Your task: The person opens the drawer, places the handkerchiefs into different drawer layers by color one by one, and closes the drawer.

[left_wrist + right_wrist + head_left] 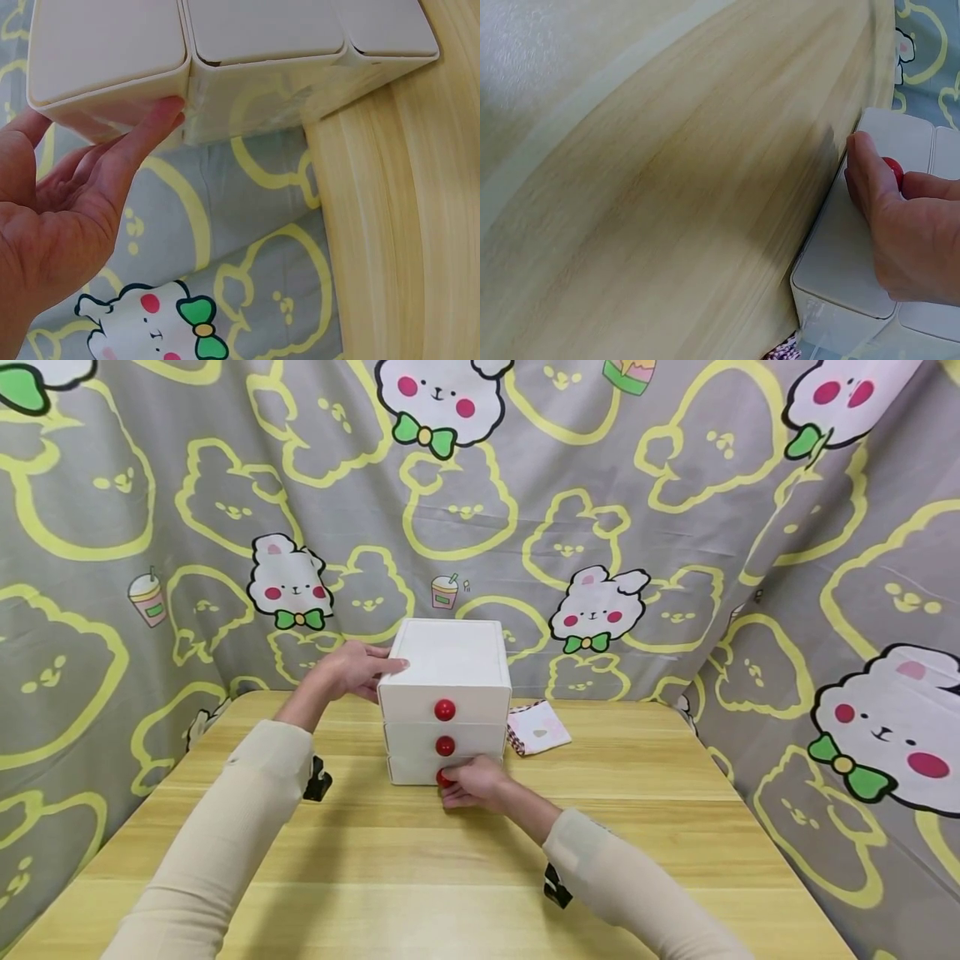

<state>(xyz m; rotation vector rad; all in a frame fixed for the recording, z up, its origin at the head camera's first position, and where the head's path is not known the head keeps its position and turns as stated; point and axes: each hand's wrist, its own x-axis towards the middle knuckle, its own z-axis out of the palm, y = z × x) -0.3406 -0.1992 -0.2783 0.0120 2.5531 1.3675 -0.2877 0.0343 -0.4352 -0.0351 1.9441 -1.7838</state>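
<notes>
A small white three-drawer cabinet [453, 652] with round red knobs stands on the wooden table. My left hand [356, 670] holds its upper left side, thumb over the top edge and fingers against the side wall. The left wrist view shows that hand [75, 202] beside the top drawer [109, 45]. At the bottom drawer [411, 770], my right hand [477, 782] pinches the lowest red knob [894, 171] between thumb and fingers. The fingers partly hide this knob. The drawer fronts look closely stacked, and whether the bottom one is slightly out I cannot tell.
A folded white cloth [542, 728] with a checkered edge lies right of the cabinet. Black pieces [318, 779] show beside both wrists. A grey patterned curtain [465, 502] hangs behind and around the wooden table [420, 877].
</notes>
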